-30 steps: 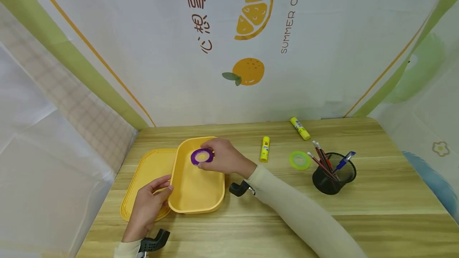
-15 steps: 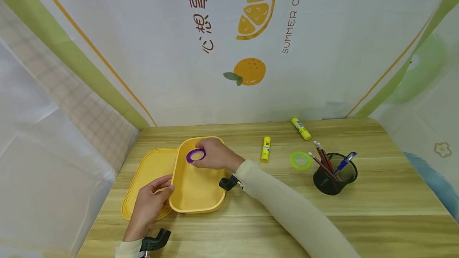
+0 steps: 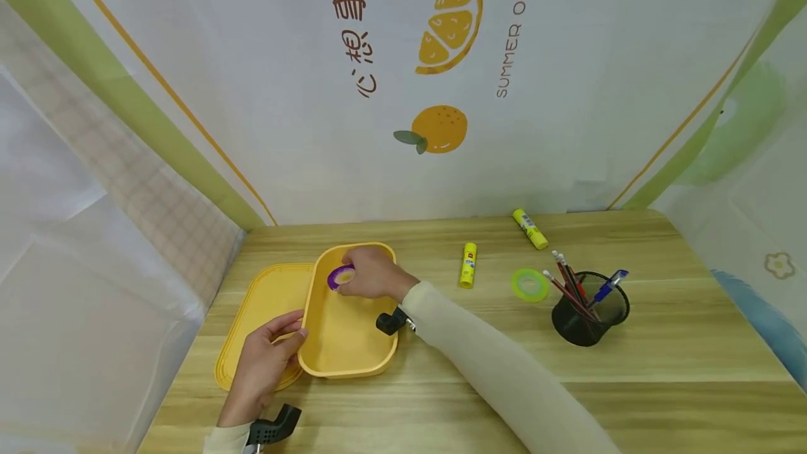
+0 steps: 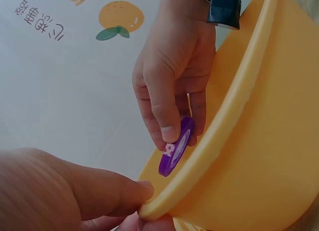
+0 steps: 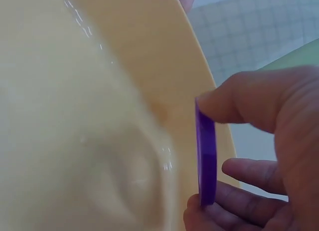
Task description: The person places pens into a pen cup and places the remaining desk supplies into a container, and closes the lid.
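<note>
A yellow plastic box [image 3: 349,347] stands at the left of the table. My left hand [image 3: 261,359] pinches its left rim, with the thumb [image 4: 114,188] on the inner side and the fingers beneath the rim. Inside the box's far part, my right hand [image 3: 373,274] holds a purple roll of tape [image 3: 337,279] by its edge between thumb and fingers. In the right wrist view the purple roll [image 5: 207,158] appears edge-on, near the box wall. Its contact with the box floor cannot be made out.
A yellow lid [image 3: 263,303] lies left of the box, partly beneath my left hand. Right of the box are two yellow glue sticks [image 3: 468,265], a green tape roll [image 3: 529,285] and a black mesh pen cup [image 3: 580,324] holding pencils and a blue pen.
My right hand has shifted left with the purple tape roll, towards the box's far left corner. The left hand keeps its place on the rim.
</note>
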`<state>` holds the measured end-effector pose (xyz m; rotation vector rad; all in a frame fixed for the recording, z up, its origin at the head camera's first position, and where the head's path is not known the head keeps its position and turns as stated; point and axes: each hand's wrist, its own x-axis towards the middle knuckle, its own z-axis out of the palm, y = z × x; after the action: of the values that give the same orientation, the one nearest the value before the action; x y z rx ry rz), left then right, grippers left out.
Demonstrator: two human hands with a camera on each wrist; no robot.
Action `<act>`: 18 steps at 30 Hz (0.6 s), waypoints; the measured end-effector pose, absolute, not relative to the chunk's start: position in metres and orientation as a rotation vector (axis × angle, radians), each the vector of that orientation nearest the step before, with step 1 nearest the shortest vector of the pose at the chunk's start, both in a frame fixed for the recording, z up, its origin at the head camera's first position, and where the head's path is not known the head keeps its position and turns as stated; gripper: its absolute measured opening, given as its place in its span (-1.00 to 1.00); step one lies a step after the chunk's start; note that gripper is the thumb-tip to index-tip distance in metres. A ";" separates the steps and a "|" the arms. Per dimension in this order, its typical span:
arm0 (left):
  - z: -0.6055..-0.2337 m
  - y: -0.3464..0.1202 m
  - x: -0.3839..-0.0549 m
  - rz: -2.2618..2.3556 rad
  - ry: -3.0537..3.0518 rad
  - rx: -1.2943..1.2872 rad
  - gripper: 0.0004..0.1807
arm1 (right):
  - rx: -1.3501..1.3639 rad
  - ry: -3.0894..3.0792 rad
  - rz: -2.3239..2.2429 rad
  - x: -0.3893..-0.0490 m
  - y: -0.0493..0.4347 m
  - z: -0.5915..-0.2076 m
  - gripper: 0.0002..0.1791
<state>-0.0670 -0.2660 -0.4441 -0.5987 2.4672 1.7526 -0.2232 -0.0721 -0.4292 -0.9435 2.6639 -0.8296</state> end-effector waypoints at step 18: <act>-0.443 -0.264 -0.066 1.761 2.468 -0.612 -0.50 | -0.862 2.658 -0.776 -0.226 -0.078 -0.433 -0.32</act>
<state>-0.0656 -0.2643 -0.4434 -0.6116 2.4677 1.7611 -0.2261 -0.0778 -0.4333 -0.8623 2.6577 -0.7765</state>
